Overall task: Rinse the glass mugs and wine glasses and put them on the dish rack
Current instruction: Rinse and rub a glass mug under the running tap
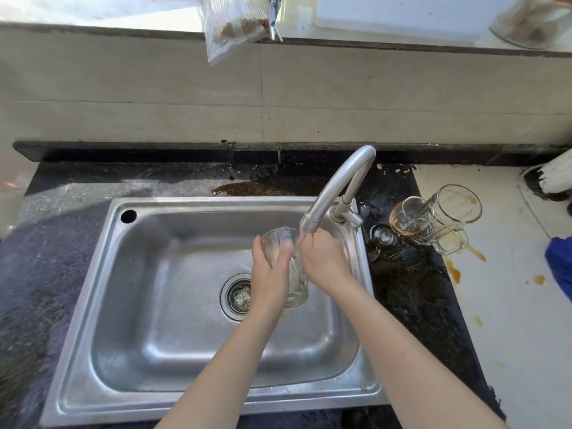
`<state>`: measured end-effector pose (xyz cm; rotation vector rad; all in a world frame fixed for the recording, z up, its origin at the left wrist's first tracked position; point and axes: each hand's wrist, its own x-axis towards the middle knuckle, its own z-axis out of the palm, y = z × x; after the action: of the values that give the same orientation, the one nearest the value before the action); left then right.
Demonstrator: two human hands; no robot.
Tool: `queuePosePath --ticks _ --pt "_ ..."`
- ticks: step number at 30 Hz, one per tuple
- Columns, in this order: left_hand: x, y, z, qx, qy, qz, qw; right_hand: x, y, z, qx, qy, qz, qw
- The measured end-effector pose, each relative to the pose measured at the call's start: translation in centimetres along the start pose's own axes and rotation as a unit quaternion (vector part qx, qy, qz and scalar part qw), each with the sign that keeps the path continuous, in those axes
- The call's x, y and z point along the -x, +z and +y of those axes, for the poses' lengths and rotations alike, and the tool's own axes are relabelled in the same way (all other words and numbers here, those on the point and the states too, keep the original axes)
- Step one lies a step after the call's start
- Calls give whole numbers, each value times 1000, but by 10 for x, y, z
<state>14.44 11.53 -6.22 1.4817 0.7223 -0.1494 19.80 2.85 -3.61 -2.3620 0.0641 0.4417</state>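
Under the tap [337, 187], the left hand [269, 274] wraps the mug [298, 287]. The right hand [325, 258] touches it, its grip unclear. Tilt the rim into the stream.

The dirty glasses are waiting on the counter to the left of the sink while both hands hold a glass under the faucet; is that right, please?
Not quite: in the head view the dirty glasses stand on the counter to the right of the sink, beside the faucet. The rest holds: the left hand and right hand hold a glass under it.
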Motion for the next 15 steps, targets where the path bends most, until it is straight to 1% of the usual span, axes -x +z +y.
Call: queuePosePath --ticks 1,3,4,5,6,7,9,10,13,15 --pt "-6 0 0 3 -12 -5 1000 0 -1 0 -9 1 -6 1000" --pt "-21 -3 6 32 -89 -36 995 3 -1 -2 -4 -2 -16 1000" --pt "-26 -5 12 78 -143 -62 985 5 -3 -5 11 -9 -22 1000" --pt "-29 -8 16 137 -195 -86 967 6 -4 -9 21 -16 -28 999" --pt "-29 -9 20 185 -227 -95 951 8 -7 -12 21 -20 -39 999" --pt "-29 -11 20 223 -239 -97 940 7 -9 -15 10 -21 -51 998" --pt "-29 -11 15 250 -217 -85 940 -2 -12 -18 -40 0 -72 997" --pt "-28 -11 11 248 -191 -68 947 -7 -13 -18 -64 28 -86 994" --pt "-28 -16 6 176 -86 16 980 -23 -12 -15 -135 139 -140 971" --pt "-26 -19 9 143 -59 44 987 -28 -9 -12 -177 173 -145 958"
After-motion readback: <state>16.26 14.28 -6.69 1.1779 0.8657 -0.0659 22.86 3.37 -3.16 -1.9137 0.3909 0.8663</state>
